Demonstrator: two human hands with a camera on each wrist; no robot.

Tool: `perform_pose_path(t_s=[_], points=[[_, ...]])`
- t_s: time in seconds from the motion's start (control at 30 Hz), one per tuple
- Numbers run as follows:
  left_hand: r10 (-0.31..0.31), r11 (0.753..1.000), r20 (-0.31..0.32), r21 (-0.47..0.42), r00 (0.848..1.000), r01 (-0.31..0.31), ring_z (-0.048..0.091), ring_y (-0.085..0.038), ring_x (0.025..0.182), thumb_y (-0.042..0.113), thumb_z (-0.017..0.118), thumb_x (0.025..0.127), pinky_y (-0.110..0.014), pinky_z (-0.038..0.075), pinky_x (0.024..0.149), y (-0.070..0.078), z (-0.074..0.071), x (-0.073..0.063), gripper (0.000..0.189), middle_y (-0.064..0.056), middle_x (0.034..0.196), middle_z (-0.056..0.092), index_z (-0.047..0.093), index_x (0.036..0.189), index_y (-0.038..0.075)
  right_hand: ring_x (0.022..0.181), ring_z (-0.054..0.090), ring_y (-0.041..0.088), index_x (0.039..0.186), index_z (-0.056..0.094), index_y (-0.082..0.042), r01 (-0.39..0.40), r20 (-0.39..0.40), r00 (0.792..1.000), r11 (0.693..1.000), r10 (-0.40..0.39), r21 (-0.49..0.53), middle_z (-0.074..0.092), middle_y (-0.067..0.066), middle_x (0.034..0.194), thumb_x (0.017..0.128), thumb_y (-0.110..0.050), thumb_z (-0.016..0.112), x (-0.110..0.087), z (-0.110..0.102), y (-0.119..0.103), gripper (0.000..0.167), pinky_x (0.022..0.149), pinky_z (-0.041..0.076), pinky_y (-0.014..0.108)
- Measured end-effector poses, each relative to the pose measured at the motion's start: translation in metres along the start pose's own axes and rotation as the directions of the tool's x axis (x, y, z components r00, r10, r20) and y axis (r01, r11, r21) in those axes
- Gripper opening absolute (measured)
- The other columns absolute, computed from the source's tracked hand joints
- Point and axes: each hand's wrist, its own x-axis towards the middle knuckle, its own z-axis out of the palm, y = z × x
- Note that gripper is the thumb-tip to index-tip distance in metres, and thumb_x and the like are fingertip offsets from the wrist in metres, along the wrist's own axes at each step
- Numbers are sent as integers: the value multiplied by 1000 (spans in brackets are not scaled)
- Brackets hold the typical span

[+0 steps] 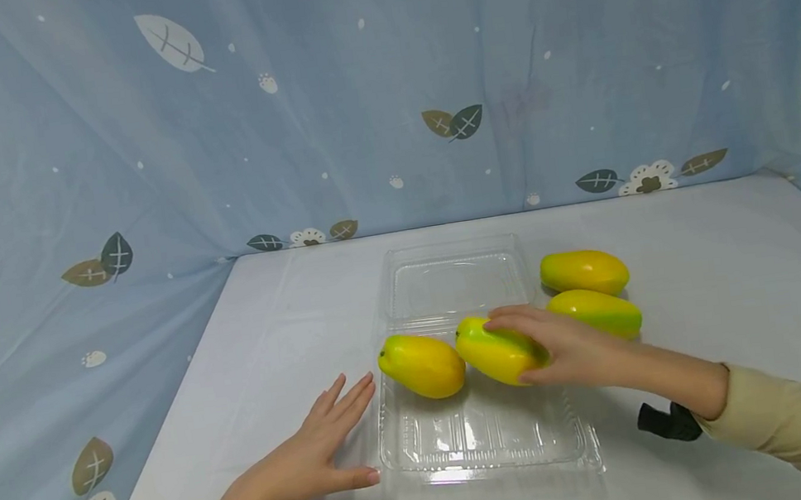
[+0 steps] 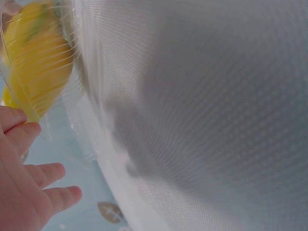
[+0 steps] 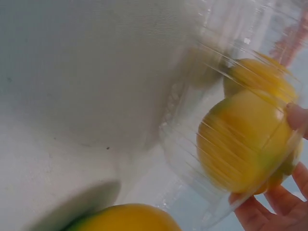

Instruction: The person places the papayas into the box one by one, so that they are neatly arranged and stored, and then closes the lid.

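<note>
Blue leaf-print cloth (image 1: 320, 85) hangs behind my white table (image 1: 288, 314). My right hand (image 1: 570, 348), back upward, curls its fingers (image 1: 517, 319) round a yellow-green fruit (image 1: 494, 357) at the clear box's (image 1: 484, 444) near half; my left hand (image 1: 320, 452), fingers straight and spread, is just beside the box. A second fruit (image 1: 424, 366) lies there; a third fruit (image 1: 583, 271) and fourth fruit (image 1: 607, 315) lie rightward.

Table (image 1: 289, 322) covered in white cloth. Open, clear plastic clamshell box (image 1: 487, 466) lies mid-table, one half toward back edge, other toward front. Glossy oblong yellow-green fruit (image 1: 586, 270) and second oblong yellow-green fruit (image 1: 607, 313) lie side by side, between box and right edge.
</note>
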Motion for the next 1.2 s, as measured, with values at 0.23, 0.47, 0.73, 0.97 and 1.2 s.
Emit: perform_pose_path(t_s=[0.23,0.47,0.73,0.97,1.2], points=[[-5,1000,1,3,1000,5,-4,-37,139,53,64,78,-65,8,104,0,0,0,94,-1,154,9,14,148,14,125,40,34,131,47,-9,19,6,1000,999,-19,-34,44,13,136,70,-13,77,1,5,3,68,99,35,52],[4,1000,-5,16,1000,-4,-3,-37,139,52,64,78,-63,6,105,0,-1,0,94,-2,154,9,14,148,13,124,40,33,130,47,-6,23,26,999,999,-22,-43,45,14,135,71,-11,76,1,6,3,67,100,35,51],[8,1000,-5,19,1000,-8,-3,-37,139,52,64,78,-64,7,105,0,-1,0,94,-2,154,9,14,148,13,124,39,36,130,47,-4,-3,1,1000,1000,3,3,45,16,135,73,-11,74,-1,-2,3,63,100,33,54],[15,1000,-3,26,1000,-15,-3,-37,139,53,63,78,-63,5,105,0,0,0,94,-2,154,9,15,148,12,122,39,37,130,43,-1,-84,-129,988,995,90,51,45,19,133,77,-8,71,-15,-40,15,60,97,34,56],[15,999,0,29,1000,-15,-3,-37,139,52,64,78,-62,5,106,0,-1,0,94,-2,154,9,15,148,12,117,43,41,130,41,3,-125,-181,975,991,131,43,43,22,132,78,-6,70,-26,-57,32,60,92,38,58]])
